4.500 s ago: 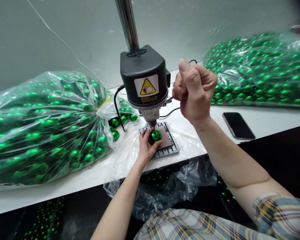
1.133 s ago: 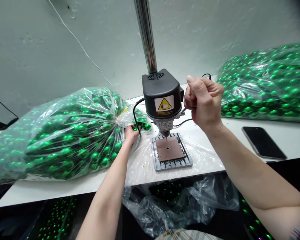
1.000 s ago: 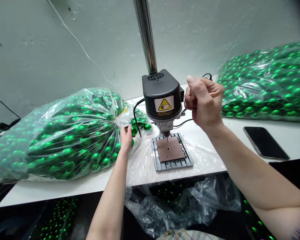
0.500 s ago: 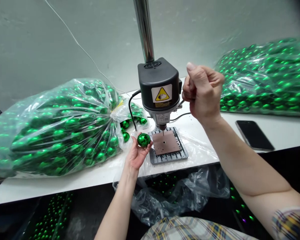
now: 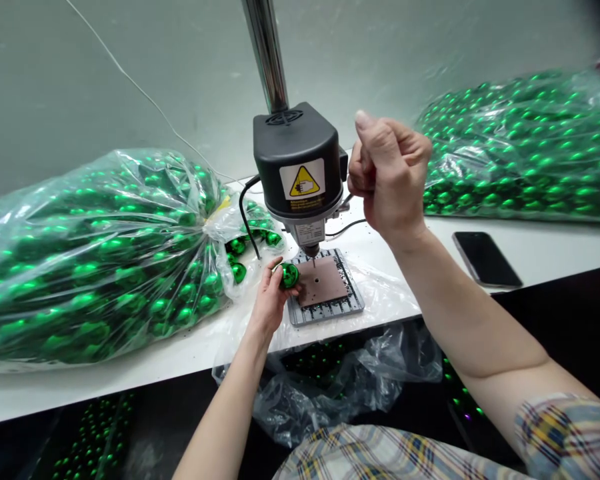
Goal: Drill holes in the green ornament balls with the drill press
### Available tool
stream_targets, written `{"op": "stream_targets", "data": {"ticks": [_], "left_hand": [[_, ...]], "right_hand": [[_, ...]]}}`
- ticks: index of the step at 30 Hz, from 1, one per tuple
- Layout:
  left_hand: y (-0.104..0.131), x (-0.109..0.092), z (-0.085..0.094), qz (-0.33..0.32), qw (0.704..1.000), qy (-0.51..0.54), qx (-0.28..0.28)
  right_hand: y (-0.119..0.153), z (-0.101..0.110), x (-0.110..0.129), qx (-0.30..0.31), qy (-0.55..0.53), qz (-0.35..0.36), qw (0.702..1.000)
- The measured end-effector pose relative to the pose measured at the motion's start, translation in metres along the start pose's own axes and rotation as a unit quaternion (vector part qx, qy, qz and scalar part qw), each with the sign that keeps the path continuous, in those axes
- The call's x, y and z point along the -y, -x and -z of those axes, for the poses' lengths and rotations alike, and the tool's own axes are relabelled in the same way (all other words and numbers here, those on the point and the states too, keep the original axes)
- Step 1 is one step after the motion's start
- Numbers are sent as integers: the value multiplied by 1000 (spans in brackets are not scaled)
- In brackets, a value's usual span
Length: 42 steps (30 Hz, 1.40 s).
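My left hand (image 5: 273, 297) is closed round a shiny green bauble (image 5: 289, 275), at the left edge of a pinkish-brown board (image 5: 327, 287). That board has a small dark hole and lies on the grey slotted base (image 5: 325, 313) of a drill press (image 5: 300, 160). The thin drill bit (image 5: 314, 263) points down just right of the bauble, apart from it. Raised beside the black drill head, my right hand (image 5: 393, 177) is wrapped round the feed lever (image 5: 349, 200), most of which the fingers hide.
A big clear bag of green baubles (image 5: 105, 267) lies on the left of the white table (image 5: 180, 360), its mouth partly open with loose baubles showing. Another full bag (image 5: 525, 153) stands at right, behind a phone (image 5: 487, 259). A crumpled plastic bag (image 5: 350, 387) hangs below the front edge.
My left hand has turned from palm-up to gripping the bauble from the side, nearer the drill bit. My right hand stays at the lever. The whole view has shifted slightly.
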State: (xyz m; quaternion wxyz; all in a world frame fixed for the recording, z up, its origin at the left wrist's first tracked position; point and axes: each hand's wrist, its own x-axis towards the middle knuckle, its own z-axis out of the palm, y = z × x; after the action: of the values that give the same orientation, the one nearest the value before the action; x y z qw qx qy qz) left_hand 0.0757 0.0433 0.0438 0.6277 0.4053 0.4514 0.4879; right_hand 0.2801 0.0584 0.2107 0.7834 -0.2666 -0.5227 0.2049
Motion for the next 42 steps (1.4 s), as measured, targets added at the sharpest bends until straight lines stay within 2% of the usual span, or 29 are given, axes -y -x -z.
{"op": "stream_targets", "data": {"ticks": [5, 8, 17, 19, 22, 25, 27, 29, 33, 35, 42], "left_hand": [[1, -3, -8, 28, 998, -16, 55], [1, -1, -12, 29, 994, -60, 83], [-13, 18, -17, -50, 981, -183, 41], [-12, 21, -20, -86, 963, -254, 24], [-10, 25, -25, -168, 918, -360, 5], [-10, 30, -30, -233, 872, -431, -5], [-10, 34, -31, -253, 855, -452, -19], [-11, 39, -30, -261, 858, -443, -26], [-11, 46, -27, -238, 893, -382, -21], [-11, 48, -26, -226, 902, -368, -22], [-12, 48, -27, -229, 903, -362, -24]], "right_hand": [[0, 0, -2, -2, -36, 7, 999], [0, 0, -3, 1, -7, 9, 1000], [-1, 1, -6, 1, -23, 28, 999], [-2, 2, -8, 1, 10, 18, 1000], [-3, 3, -9, 3, 40, 10, 999], [-3, 2, -8, 1, 21, 16, 1000], [-3, 2, -6, -1, -4, 20, 1000], [-3, 2, -6, 0, -5, 17, 1000], [-4, 3, -9, 12, 37, 6, 999], [-3, 4, -8, 10, 33, 13, 999], [27, 9, -1, -14, 5, 60, 998]]}}
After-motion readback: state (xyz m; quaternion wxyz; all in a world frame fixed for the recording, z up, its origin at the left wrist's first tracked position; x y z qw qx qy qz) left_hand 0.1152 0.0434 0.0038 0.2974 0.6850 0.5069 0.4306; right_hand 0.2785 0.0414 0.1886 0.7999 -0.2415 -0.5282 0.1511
